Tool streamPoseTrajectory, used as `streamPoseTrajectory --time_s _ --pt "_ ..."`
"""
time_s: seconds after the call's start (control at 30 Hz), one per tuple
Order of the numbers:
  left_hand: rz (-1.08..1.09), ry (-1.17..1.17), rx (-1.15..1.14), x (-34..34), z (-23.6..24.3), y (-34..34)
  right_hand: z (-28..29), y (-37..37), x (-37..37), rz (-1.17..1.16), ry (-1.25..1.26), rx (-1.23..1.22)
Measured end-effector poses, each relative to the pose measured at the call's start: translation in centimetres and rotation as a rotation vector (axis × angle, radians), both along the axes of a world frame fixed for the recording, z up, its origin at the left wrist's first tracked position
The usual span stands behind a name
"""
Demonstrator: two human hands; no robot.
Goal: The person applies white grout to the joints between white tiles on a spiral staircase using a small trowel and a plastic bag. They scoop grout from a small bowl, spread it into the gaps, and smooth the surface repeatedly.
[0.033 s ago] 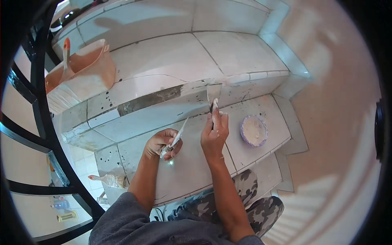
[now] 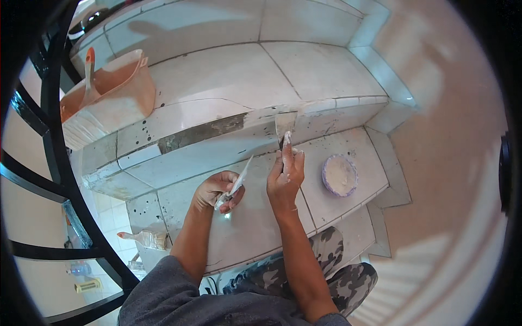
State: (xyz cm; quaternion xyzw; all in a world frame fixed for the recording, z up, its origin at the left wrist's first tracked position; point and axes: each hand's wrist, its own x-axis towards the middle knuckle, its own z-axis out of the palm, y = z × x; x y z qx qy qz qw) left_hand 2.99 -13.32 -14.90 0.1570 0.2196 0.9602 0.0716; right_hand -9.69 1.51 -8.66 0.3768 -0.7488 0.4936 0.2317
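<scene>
My right hand grips a putty knife, index finger along it, its blade against the white-smeared edge of the tiled step. White paste coats the fingertips. Lower and to the left, my left hand holds a second white-smeared flat blade, angled upward; its handle is mostly hidden by my fingers. A dark strip of bare, untiled surface runs along the step edge, left of the knife. A round purple-rimmed bowl of white paste sits on the lower tread, right of my right hand.
A peach bucket with a brush stands on the upper tread at left. Another paintbrush lies low left. Black railing curves along the left; stepped skirting and a beige wall flank the right. My camouflage-clad legs are below.
The view has shifted very slightly. My hands and both blades stay almost where they were, with the same grips.
</scene>
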Motion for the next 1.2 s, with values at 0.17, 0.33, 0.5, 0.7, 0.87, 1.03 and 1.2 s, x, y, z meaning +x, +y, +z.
streamPoseTrajectory --time_s 0.17,0.33,0.5,0.7,0.87,1.03,1.2 --pt "0.038 -0.035 -0.020 0.4 0.1 -0.2 -1.4 -2.1 0.3 -0.037 0.076 0.034" --pt "0.041 -0.026 -0.029 0.3 0.4 -0.2 -2.1 -1.0 1.2 -0.042 0.007 0.111" --pt "0.034 -0.032 -0.032 0.0 0.6 -0.1 -3.3 1.0 1.6 -0.044 0.018 0.090" --pt "0.039 -0.007 -0.015 -0.2 -0.2 -0.2 1.0 -0.5 -0.7 0.055 0.053 0.013" --pt "0.058 -0.051 -0.045 -0.3 0.0 -0.1 -0.1 0.2 -1.3 0.025 0.056 0.152" --pt "0.051 -0.064 -0.041 -0.3 0.0 0.0 -2.6 2.0 -0.6 -0.018 0.010 0.167" --pt "0.065 -0.082 -0.036 -0.1 0.0 0.0 -1.3 0.8 -1.5 -0.064 0.081 0.064"
